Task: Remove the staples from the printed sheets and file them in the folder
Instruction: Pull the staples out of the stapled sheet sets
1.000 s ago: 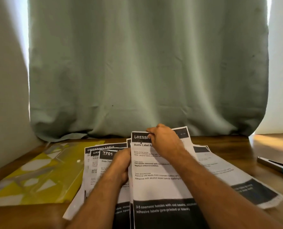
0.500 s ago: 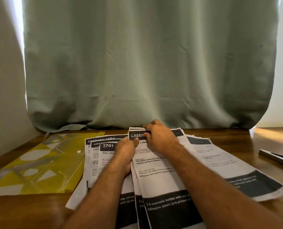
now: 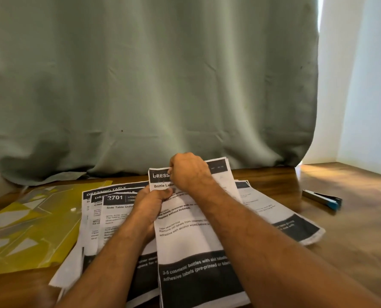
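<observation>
A printed sheet headed "Bottle Label" (image 3: 191, 236) is tilted up off the wooden table in front of me. My right hand (image 3: 190, 172) pinches its top edge over the black header. My left hand (image 3: 150, 206) grips the same sheet at its left side, thumb on the paper just below the header. Under and left of it lie several more printed sheets (image 3: 100, 210), fanned out. More sheets (image 3: 278, 216) spread to the right. A yellow translucent folder (image 3: 27, 225) lies flat at the left. No staple can be made out.
A small tool with a blue tip (image 3: 323, 199) lies on the wooden table (image 3: 352, 241) at the right. A grey-green curtain (image 3: 151, 85) hangs along the table's far edge. Pale walls stand at both sides.
The top sheet has been lifted again from the pile. My right hand rose with its top edge. My left hand shifted onto the sheet's left side below the header.
</observation>
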`<state>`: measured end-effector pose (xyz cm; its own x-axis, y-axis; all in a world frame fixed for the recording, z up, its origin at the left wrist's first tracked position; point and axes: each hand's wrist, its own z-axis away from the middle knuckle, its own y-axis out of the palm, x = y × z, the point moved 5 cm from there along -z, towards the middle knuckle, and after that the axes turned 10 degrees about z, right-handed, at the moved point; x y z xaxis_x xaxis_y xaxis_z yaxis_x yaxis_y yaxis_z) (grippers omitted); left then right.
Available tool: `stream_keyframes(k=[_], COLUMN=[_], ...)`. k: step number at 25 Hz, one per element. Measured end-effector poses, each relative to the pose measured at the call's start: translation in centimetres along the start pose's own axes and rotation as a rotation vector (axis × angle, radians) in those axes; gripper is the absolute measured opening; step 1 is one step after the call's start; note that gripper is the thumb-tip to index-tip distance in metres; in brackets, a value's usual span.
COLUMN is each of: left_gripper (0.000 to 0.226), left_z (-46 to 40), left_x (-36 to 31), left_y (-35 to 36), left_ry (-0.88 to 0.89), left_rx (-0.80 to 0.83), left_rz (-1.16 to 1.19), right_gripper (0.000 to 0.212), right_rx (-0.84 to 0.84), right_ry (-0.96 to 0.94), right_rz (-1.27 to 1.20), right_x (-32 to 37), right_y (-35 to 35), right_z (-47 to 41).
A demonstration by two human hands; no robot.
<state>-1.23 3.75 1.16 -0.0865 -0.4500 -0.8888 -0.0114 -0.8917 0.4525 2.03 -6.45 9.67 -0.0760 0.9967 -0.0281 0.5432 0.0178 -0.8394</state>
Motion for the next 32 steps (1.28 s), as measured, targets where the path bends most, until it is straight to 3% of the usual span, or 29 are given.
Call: stream_keyframes(k=[4, 6, 9, 11, 15, 17, 23, 27, 29, 32], left_gripper=[0.012, 0.042, 0.079, 0.074, 0.039, 0.031, 0.021, 0.019, 0.026, 0.040], left_z=[0.0, -0.2, -0.5, -0.6, -0.9, -1.6, -2.1, -3.0, -4.0, -5.2], left_x=[0.0, 0.1, -0.2, 0.1, 2.1, 2.9, 3.2, 2.1, 1.0, 0.8], left_y=[0.1, -0.3, -0.3, 0.2, 1.4, 1.5, 1.8, 3.5, 5.5, 8.1], left_ry=[0.026, 0.065, 0.311, 0.397, 0.366, 0.356, 0.405, 0.210, 0.216, 0.344], left_rx=[-0.064, -0.153, -0.199, -0.128, 0.150, 0.200, 0.171, 0.272, 0.252, 0.081], left_rz=[-0.053, -0.250, -0.691, -0.760, -1.084, -1.233, -1.362, -1.602, -1.689, -1.481], right_gripper=[0.021, 0.021, 0.026, 0.029, 0.026, 0.024, 0.016, 0.019, 0.019, 0.024], right_rx=[0.051, 0.085, 0.122, 0.121, 0.112, 0.089, -0.028, 0.013, 0.078, 0.121], right_ry=[0.010, 0.026, 0.055, 0.081, 0.143, 0.184, 0.294, 0.283, 0.275, 0.272], right_rz=[-0.052, -0.071, -0.064, -0.057, -0.104, -0.165, -0.441, -0.493, -0.483, -0.464], right_x=[-0.3, -0.7, -2.3, -4.1, -8.7, -11.1, -14.7, -15.4, -15.3, -14.7], right_y=[0.3, 0.1, -1.5, -2.8, -3.1, -2.1, 2.6, 4.3, 4.9, 5.2], right_z=[0.7, 0.9, 0.4, -0.5, -0.6, 0.7, 5.5, 6.5, 6.4, 6.6])
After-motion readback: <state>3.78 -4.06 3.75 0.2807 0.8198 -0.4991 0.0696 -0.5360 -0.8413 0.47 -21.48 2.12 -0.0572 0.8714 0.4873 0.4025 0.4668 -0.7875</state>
